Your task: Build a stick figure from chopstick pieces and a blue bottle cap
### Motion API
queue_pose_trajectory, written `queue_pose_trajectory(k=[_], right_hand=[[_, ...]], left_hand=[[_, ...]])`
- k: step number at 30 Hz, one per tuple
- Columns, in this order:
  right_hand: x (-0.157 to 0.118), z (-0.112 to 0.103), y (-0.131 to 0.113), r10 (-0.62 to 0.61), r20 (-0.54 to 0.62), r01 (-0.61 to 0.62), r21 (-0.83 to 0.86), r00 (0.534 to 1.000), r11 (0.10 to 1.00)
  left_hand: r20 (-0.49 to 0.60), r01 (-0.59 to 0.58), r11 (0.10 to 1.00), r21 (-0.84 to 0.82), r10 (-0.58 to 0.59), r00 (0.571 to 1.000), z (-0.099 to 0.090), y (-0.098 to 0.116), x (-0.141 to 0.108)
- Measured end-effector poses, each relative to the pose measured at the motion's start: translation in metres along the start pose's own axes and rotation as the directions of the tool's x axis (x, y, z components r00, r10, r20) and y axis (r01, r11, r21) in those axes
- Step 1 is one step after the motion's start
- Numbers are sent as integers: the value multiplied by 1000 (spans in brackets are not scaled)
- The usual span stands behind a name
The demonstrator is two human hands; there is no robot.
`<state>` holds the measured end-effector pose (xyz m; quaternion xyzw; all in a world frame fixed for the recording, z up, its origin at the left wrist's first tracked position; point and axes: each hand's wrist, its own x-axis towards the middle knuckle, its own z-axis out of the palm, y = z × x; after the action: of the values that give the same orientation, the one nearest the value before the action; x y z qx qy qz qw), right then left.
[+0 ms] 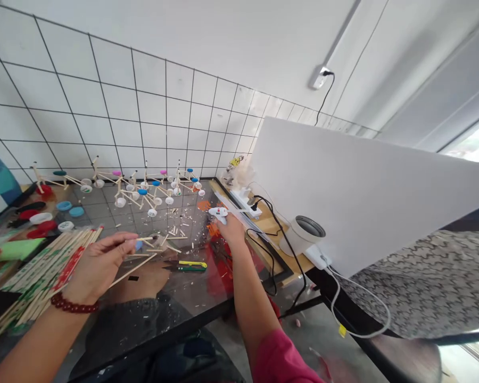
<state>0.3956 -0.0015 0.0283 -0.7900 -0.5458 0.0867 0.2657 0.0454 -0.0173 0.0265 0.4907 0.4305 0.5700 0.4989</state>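
Note:
My left hand (104, 261) pinches a short wooden stick (146, 239) between thumb and fingertips, above the dark glossy tabletop. A blue cap (139, 245) shows right by those fingertips. Farther right, my right hand (232, 230) is closed around a white glue gun (218, 213) near the table's right edge. Cut stick pieces (165, 243) lie between the hands, with a longer stick (131, 270) beneath the left one. Nearer me rest yellow-and-green snips (187, 265). Along the back stand several small bicycle-like models (143, 194) made of sticks and bottle caps.
Bundled chopsticks in printed wrappers (51, 271) lie at left, with loose bottle caps (43, 223) behind them. A power strip (247, 202), black cables (299, 266) and a white cylindrical container (303, 234) occupy the right side. A wire grid (151, 114) borders the back.

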Motion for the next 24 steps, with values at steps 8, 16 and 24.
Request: queue_pose_trajectory(k=[8,16,24], right_hand=[[-9,19,-33,-68,-186,123,305,980,944],[-21,58,-42,-286,-337,432,532,897,728],[-40,62,-34,-456,-325,558,558,828,614]], left_hand=[[-106,317,790,-524,-430,897,12,19,16],[-157,387,726,-569,-557,816,33,27,-9],[61,514,704,-490,-560,826,42,20,-25]])
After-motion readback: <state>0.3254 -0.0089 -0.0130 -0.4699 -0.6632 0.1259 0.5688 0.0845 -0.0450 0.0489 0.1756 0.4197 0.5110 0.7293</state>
